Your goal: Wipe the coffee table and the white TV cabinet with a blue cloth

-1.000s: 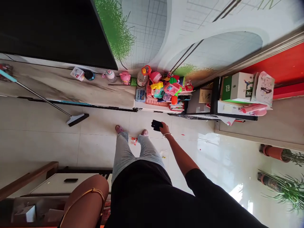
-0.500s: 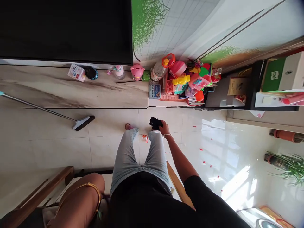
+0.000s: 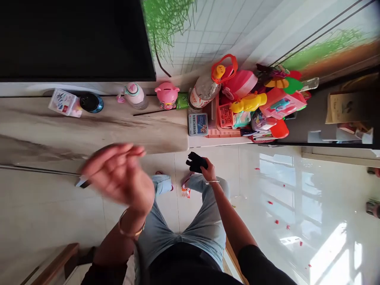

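My right hand [image 3: 209, 171] is closed around a dark black bundle that looks like cloth [image 3: 196, 162]; its exact kind I cannot make out. The bundle hangs above my feet, in front of the cabinet. Raised on the left is my left hand [image 3: 121, 178], slightly blurred, palm showing and fingers loosely stretched with nothing seen in them. It hides part of the cabinet's edge and of the broom [image 3: 83, 182] on the floor behind it.
On the cabinet top [image 3: 142, 134] stand a pink piggy bank [image 3: 166, 95], a white-and-pink bottle [image 3: 135, 95], a dark jar [image 3: 90, 103] and a large clear bottle [image 3: 204, 91]. Toys fill a basket [image 3: 227, 116]. Below lies an orange wrapper [image 3: 186, 192]; red scraps [image 3: 276, 221] dot the floor.
My left hand has come up into view from the lower left. The view has moved closer to the cabinet, and my legs have shifted. The right hand still holds the black bundle.
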`<state>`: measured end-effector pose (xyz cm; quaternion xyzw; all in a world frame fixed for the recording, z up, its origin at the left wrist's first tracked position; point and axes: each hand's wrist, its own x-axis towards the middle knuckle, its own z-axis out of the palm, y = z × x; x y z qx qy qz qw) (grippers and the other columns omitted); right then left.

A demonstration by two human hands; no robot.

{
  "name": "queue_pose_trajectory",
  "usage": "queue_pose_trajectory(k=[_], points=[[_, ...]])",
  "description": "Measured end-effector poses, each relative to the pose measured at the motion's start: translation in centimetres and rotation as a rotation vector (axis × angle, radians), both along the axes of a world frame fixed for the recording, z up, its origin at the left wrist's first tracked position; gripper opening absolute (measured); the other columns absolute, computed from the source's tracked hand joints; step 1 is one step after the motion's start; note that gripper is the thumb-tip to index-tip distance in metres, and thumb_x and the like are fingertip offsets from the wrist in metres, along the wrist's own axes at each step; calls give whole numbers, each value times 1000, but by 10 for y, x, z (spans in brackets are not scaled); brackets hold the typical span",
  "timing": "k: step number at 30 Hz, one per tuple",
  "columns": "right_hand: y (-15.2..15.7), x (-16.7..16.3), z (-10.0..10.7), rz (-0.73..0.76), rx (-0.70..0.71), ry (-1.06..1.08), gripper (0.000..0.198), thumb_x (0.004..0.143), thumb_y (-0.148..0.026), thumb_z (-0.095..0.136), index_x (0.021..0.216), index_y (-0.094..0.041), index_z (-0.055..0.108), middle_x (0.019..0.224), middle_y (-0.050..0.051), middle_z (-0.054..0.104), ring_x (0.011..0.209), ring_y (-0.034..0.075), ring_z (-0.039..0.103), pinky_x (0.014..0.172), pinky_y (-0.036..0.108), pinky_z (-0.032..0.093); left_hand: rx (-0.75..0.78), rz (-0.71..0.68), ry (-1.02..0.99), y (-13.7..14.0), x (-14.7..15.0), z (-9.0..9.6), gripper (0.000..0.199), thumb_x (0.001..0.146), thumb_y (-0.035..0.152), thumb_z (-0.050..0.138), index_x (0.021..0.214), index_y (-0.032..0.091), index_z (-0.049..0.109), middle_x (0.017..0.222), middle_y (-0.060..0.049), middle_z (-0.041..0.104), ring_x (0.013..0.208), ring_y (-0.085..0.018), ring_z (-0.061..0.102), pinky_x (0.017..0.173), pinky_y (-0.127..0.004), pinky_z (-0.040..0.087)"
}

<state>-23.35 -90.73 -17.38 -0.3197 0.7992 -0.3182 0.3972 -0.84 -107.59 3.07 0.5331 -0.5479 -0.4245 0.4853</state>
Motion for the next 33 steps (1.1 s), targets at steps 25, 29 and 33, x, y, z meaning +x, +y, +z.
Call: queue_pose_trajectory(k=[25,29,33], points=[[-105,-57,-154,-269,-550,-234,54,85,-72,59,77,-19,63,73,-1,60,77,18,55,78,31,44,-312,-436,-616,-134,-203,-320,36,99,25,41,122,19,67,124,-16,72,126,-30,61,120,-57,34],[-99,-60,-156,-301,-580,-222,56,85,-75,56,73,-21,57,69,-2,55,72,16,50,72,29,41,-297,-485,-481,-124,-195,-311,32,100,29,43,119,21,68,124,-13,72,123,-28,62,114,-50,44],[-89,-58,-156,-274,-608,-190,54,87,-73,57,75,-21,55,70,-2,55,73,16,50,72,29,41,-266,-515,-310,-98,-176,-298,32,102,39,45,120,22,66,125,-11,69,124,-25,61,113,-43,46]])
